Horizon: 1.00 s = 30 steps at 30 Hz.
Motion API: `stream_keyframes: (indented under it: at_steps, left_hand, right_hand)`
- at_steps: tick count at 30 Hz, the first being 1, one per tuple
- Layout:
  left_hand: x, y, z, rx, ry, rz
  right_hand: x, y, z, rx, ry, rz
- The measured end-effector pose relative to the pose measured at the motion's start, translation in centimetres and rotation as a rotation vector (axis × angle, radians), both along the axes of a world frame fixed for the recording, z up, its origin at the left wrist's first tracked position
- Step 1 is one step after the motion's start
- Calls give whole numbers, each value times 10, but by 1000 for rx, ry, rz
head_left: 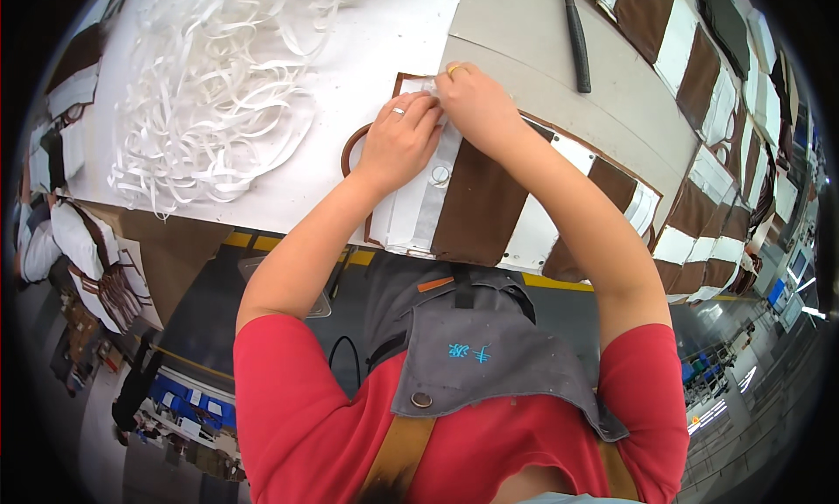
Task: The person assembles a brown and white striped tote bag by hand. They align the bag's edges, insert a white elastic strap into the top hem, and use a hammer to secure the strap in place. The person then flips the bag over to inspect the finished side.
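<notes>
A brown-and-white striped bag panel [481,203] with brown edging lies across the table's near edge. Its left end has a white band carrying a round clear disc [439,175], and a brown looped handle [351,146] sticks out beside it. My left hand [398,141] rests on this end, fingers bent and closed toward the band's far part. There my right hand [472,102] meets it, fingertips pinched together near the panel's far edge. Whatever small thing the fingertips hold is hidden beneath them.
A loose heap of white ribbon strips [218,111] covers the table's left. Beyond my right hand lies a black-handled tool [577,45]. Several more striped panels [699,233] are piled along the right side. Another stack of panels [83,233] stands at far left.
</notes>
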<state>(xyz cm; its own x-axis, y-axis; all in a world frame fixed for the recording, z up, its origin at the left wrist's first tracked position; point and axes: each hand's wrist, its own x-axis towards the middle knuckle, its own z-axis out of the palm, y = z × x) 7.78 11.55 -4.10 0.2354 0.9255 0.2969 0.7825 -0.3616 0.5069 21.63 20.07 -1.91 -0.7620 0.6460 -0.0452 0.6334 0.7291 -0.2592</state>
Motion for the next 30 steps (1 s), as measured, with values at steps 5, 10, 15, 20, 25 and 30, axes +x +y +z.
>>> stream_keyframes:
  at_steps: [5, 10, 15, 20, 25, 30]
  left_hand:
    - [1, 1, 1, -12, 4, 1]
    - [4, 8, 2, -14, 38, 37]
    - [10, 25, 2, -34, 8, -1]
    - [13, 15, 0, -58, 102, -112]
    - [17, 10, 0, 35, 205, -182]
    - [18, 8, 3, 15, 232, -186]
  right_hand:
    - [31, 8, 3, -248, 316, -279]
    - [56, -10, 16, -465, 474, -580]
    - [51, -24, -1, -329, 485, -500]
    - [47, -23, -9, -39, 330, -316]
    - [47, -15, -4, 124, 23, -61]
    - [44, -10, -5, 93, -16, -93]
